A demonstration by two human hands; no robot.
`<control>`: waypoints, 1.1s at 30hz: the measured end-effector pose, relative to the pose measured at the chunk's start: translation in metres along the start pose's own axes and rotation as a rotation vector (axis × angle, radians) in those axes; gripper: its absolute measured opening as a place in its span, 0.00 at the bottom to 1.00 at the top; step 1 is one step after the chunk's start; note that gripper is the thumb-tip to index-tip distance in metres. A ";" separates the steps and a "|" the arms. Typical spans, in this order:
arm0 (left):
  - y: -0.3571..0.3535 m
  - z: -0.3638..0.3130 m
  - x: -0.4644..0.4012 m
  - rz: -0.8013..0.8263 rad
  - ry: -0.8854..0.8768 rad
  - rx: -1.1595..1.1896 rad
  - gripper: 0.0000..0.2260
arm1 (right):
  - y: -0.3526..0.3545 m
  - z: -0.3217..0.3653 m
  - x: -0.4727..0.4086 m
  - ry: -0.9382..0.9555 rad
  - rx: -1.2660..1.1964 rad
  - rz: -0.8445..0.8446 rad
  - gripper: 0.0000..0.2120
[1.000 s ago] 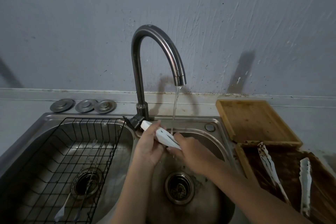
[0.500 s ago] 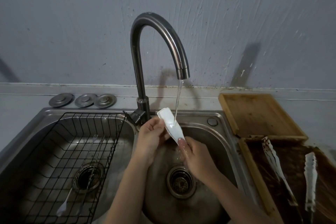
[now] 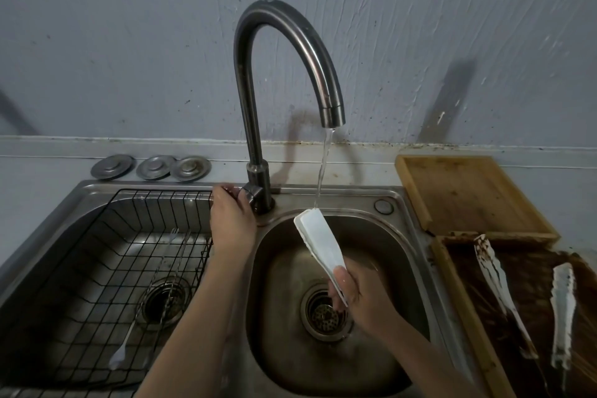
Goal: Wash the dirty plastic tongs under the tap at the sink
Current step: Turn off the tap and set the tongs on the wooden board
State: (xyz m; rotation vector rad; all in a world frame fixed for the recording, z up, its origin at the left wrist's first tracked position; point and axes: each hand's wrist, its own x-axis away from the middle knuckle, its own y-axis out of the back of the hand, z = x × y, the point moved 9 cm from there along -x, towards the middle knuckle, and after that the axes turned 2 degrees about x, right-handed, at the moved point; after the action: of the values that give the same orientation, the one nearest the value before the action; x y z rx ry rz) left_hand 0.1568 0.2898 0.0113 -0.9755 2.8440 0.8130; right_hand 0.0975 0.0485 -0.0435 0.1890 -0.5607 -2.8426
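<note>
White plastic tongs (image 3: 318, 237) stand tilted over the right sink basin (image 3: 381, 236), closed end up under a thin stream of water from the curved tap (image 3: 284, 52). My right hand (image 3: 358, 294) grips their lower end above the drain. My left hand (image 3: 231, 220) rests on the tap's lever at the base of the tap, fingers curled around it. Two more white tongs, one smeared brown (image 3: 499, 281) and one cleaner (image 3: 563, 310), lie on the dirty wooden tray (image 3: 452, 271) at the right.
A black wire rack (image 3: 106, 255) fills the left basin, with metal tongs and a white utensil (image 3: 121, 350) inside it. Three metal drain covers (image 3: 155, 166) lie behind it. A second wooden tray (image 3: 465, 191) sits at the back right.
My left hand let go of the tongs and moved left and up to the tap lever. My right hand alone holds the tongs, now lower and more upright.
</note>
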 end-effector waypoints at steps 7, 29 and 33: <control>0.004 -0.007 -0.001 -0.105 0.005 -0.302 0.08 | 0.013 -0.008 0.000 -0.004 -0.011 -0.085 0.19; 0.000 -0.023 -0.015 0.024 0.046 -0.456 0.10 | 0.010 0.003 -0.024 -0.286 0.779 0.069 0.23; 0.000 -0.023 -0.014 0.036 0.034 -0.443 0.08 | 0.004 -0.027 -0.013 -0.402 0.796 0.217 0.26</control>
State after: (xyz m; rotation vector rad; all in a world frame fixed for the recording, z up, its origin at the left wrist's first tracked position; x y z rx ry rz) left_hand 0.1715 0.2865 0.0336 -0.9790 2.7706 1.4863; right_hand 0.1157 0.0384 -0.0657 -0.3031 -1.6555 -2.2978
